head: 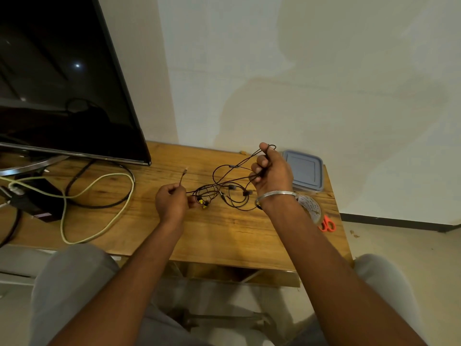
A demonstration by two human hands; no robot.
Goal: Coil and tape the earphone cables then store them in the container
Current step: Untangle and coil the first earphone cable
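Black earphone cables [225, 182] lie tangled on the wooden table [219, 231], with yellow-tipped buds [203, 203] near my left hand. My left hand [172, 201] pinches one cable end, its plug [185, 170] sticking up. Raised above the table, my right hand [270, 171] grips loops of the same black cable, a loop showing above the thumb. The container [304, 171], a clear box with a grey-blue lid, stands just behind my right hand. A tape roll [311, 208] lies beside my right wrist, partly hidden by it.
Orange-handled scissors [327, 224] lie at the table's right edge. A large dark TV [62, 78] stands at the left, with a pale green cable [99, 193], black cords and a dark box [32, 198] below it. My knees are under the table's front edge.
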